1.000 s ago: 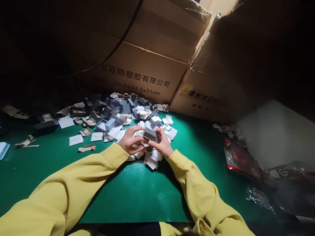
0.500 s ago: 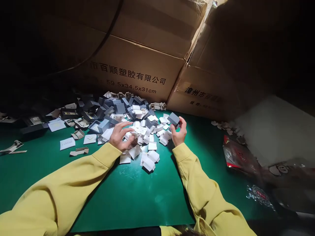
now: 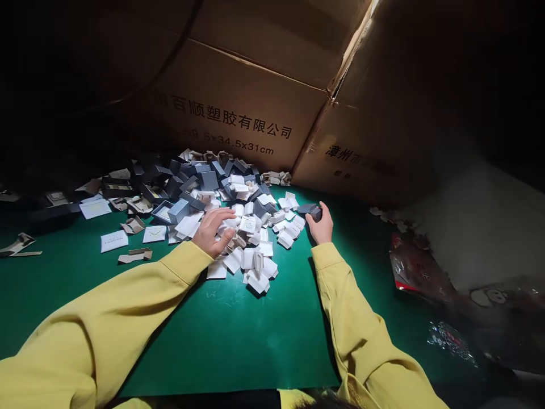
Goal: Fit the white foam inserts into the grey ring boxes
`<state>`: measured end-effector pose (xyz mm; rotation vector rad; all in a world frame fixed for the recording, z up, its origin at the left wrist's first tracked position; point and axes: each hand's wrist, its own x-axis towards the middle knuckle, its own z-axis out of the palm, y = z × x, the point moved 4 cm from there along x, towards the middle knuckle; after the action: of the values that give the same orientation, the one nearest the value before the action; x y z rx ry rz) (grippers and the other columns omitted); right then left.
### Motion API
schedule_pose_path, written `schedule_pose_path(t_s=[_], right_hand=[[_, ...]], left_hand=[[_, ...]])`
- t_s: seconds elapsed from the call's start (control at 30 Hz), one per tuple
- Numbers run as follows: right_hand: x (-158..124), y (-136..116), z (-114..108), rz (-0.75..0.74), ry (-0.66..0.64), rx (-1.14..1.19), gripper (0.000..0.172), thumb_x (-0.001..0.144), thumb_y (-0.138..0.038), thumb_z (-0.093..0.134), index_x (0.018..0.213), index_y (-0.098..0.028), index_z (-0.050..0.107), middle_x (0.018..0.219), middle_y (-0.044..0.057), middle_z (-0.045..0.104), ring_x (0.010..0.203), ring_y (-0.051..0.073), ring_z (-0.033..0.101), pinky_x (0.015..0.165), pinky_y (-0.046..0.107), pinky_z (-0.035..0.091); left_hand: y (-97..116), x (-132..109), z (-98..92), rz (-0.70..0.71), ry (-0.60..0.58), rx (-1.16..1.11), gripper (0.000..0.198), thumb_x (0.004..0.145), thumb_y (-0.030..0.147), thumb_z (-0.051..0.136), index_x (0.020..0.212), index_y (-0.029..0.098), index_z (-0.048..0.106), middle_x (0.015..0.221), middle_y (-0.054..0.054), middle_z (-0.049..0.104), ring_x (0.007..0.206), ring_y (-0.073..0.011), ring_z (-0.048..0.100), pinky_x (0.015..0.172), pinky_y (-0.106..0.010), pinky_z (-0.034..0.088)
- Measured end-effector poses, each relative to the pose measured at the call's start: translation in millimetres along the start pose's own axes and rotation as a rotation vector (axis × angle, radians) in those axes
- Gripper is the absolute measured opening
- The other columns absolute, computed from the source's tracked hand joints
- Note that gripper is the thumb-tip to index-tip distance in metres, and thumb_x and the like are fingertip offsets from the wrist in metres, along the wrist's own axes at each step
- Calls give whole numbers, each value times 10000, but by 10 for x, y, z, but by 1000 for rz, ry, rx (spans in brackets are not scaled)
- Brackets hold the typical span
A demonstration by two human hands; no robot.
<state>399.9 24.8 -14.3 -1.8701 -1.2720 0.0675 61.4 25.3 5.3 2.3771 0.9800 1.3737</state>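
My left hand hovers at or on the left side of a heap of folded white papers. Its fingers are stretched out with the thumb apart, and I see nothing held. To the right of the heap, my right hand grips a small dark grey box between thumb and fingers, low over the green table. Behind the white papers lies a pile of dark blue-grey small boxes, some lying open.
Large printed cardboard cartons wall off the back. Flat white cards and bent cardboard inserts lie at left. On the right are a red-and-clear plastic bag and a shiny clear packet.
My right hand has shifted right and turned the dark box lower. My left hand has flattened, and a white paper near its thumb now lies on the heap. The view has tilted slightly.
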Motion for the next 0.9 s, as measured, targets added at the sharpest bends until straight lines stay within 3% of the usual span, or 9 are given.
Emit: schedule_pose_path(t_s=[0.17, 0.3, 0.4, 0.47, 0.57, 0.63, 0.77, 0.83, 0.9], right_hand=[[-77, -68, -140, 27, 323, 101, 388, 763, -398, 492, 1071, -163, 510, 1043, 103, 576, 967, 210, 570, 866, 359, 454], [-211, -252, -61, 87, 261, 366, 410, 821, -455, 393, 1117, -172, 406, 906, 62, 589, 759, 167, 621, 707, 317, 504], [-382, -523, 21, 51, 208, 419, 382, 826, -472, 368, 1045, -170, 453, 906, 61, 579, 761, 162, 594, 719, 316, 492], [-517, -757, 111, -1, 68, 419, 358, 821, -475, 389, 978, -175, 504, 868, 47, 578, 750, 158, 564, 713, 304, 479], [-761, -1159, 308, -141, -406, 453, 323, 801, -460, 468, 968, -196, 550, 782, 3, 574, 693, 143, 530, 679, 275, 458], [-900, -1348, 362, -174, -586, 458, 303, 801, -439, 491, 987, -208, 555, 704, -23, 548, 623, 129, 498, 634, 263, 438], [-1018, -1496, 383, -238, -674, 436, 284, 818, -463, 479, 917, -217, 580, 654, -27, 536, 587, 126, 473, 607, 263, 412], [-1030, -1466, 417, -252, -706, 464, 342, 831, -518, 449, 937, -223, 588, 679, -17, 561, 600, 135, 503, 607, 272, 423], [-1021, -1379, 469, -193, -735, 551, 431, 859, -574, 359, 1002, -231, 576, 740, 2, 593, 599, 141, 542, 575, 278, 443]], left_hand=[[-2, -50, 93, -51, -185, -52, 357, 858, 388, 411, 1106, 164, 538, 1097, -113, 604, 1023, -240, 540, 910, -410, 418], [31, -55, 68, -2, -152, -179, 394, 858, 416, 425, 1149, 166, 518, 1211, -134, 545, 1148, -261, 480, 990, -432, 368], [16, -42, 22, -22, -99, -248, 422, 867, 435, 413, 1190, 175, 494, 1281, -143, 496, 1226, -272, 428, 1034, -462, 335], [16, -29, -16, -27, -64, -254, 486, 844, 449, 462, 1252, 185, 450, 1329, -147, 455, 1273, -286, 381, 1058, -489, 305], [60, -3, -40, -6, -82, -276, 700, 768, 448, 590, 1369, 204, 326, 1406, -149, 374, 1326, -302, 308, 1074, -507, 285], [120, 19, -38, 47, -122, -306, 728, 741, 414, 637, 1372, 212, 335, 1398, -145, 395, 1337, -300, 295, 1081, -503, 285], [244, 52, -33, 158, -205, -393, 448, 771, 334, 626, 1190, 208, 533, 1235, -131, 566, 1230, -261, 460, 1038, -440, 370], [241, 57, -47, 114, -213, -447, 360, 779, 336, 620, 1106, 194, 568, 1179, -132, 600, 1140, -241, 539, 983, -404, 425], [163, 56, -81, -19, -152, -481, 366, 767, 396, 626, 1055, 177, 568, 1123, -135, 619, 1060, -235, 582, 930, -391, 458]])
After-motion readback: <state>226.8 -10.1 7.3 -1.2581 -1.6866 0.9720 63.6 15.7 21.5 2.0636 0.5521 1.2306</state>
